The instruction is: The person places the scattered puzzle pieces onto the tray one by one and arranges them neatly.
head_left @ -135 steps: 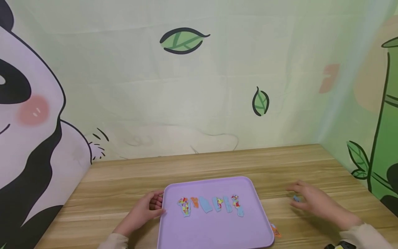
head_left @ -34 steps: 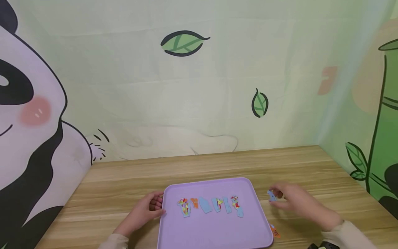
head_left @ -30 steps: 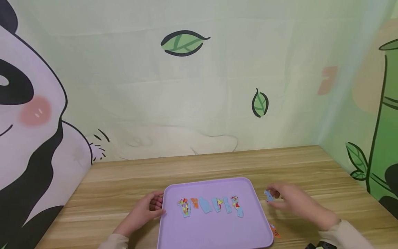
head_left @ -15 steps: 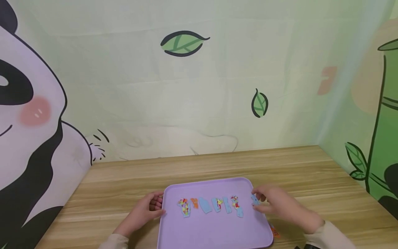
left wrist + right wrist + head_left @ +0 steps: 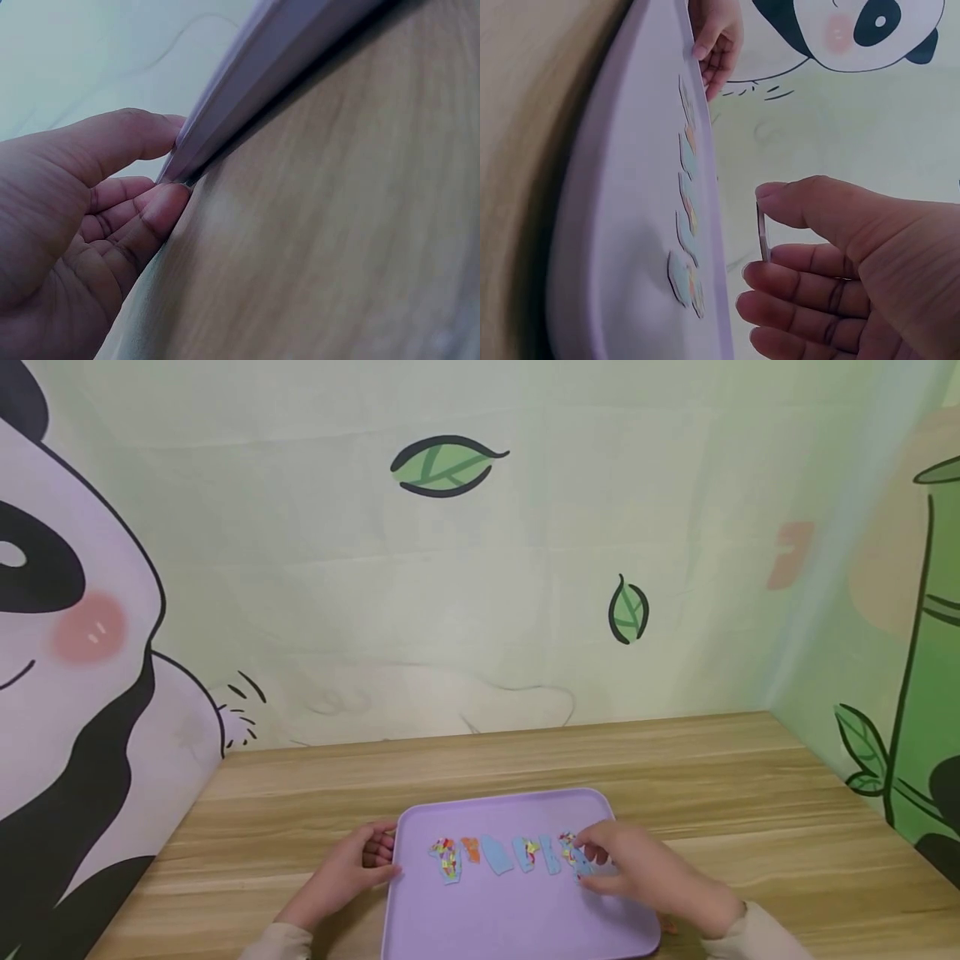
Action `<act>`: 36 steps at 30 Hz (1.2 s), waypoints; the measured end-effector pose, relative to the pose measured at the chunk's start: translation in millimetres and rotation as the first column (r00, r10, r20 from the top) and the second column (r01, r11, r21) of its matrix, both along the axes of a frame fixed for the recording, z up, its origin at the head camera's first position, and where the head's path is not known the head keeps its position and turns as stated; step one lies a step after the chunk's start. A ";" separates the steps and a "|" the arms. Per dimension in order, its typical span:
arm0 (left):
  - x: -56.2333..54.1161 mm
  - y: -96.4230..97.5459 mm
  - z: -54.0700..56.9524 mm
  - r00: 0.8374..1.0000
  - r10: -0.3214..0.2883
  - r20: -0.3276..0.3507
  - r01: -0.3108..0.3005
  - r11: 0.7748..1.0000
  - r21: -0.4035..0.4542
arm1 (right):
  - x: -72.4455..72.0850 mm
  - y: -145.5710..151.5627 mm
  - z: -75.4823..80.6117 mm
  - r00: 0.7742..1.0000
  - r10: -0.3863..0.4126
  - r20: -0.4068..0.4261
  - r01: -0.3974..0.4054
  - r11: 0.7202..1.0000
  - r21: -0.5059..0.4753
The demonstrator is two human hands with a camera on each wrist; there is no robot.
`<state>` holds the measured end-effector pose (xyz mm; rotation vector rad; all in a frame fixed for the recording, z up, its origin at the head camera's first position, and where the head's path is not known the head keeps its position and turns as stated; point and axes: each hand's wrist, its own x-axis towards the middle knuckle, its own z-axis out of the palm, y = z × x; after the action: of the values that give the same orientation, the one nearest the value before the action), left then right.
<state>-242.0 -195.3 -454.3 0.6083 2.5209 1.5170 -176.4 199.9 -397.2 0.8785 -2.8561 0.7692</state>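
A purple tray (image 5: 487, 927) lies on the table, its left rim pinched between the thumb and fingers of my left hand (image 5: 345, 868). Over the tray's right part, my right hand (image 5: 645, 868) pinches a small blue puzzle piece (image 5: 762, 234) by its edges; the right wrist view shows it edge-on, apart from the tray. Several flat puzzle pieces stand in a row across the tray: a multicoloured piece (image 5: 449, 865) at the left end, an orange piece (image 5: 471, 848), a plain blue piece (image 5: 496, 854) and others. My right fingers partly cover the rightmost piece (image 5: 567, 842).
An orange piece (image 5: 667, 925) pokes out beside the tray's right edge, mostly hidden by my right arm. The wooden table (image 5: 322, 781) meets a cloth backdrop (image 5: 322, 568) printed with a panda and leaves.
My right hand picked up the blue puzzle piece from the table on the right and carried it left over the tray. My left hand has stayed at the tray's left rim.
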 end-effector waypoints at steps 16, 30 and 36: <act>0.0 0.6 -0.2 1.000 0.004 0.003 -0.004 1.000 -0.009 | 10.5 -33.5 -11.2 0.999 0.044 -0.008 -0.043 0.997 0.066; -0.6 1.8 1.0 1.000 -0.003 0.014 0.003 1.000 -0.002 | 15.5 -43.2 -25.4 0.997 0.073 -0.035 -0.069 0.992 0.104; -1.5 0.4 -1.3 1.000 -0.002 0.014 0.002 1.000 -0.005 | 17.6 -47.0 -27.1 0.997 0.059 -0.052 -0.050 0.986 0.158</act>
<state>-243.5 -194.9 -455.6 0.5965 2.5122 1.5089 -158.8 152.9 -424.3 0.9833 -2.8851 0.5200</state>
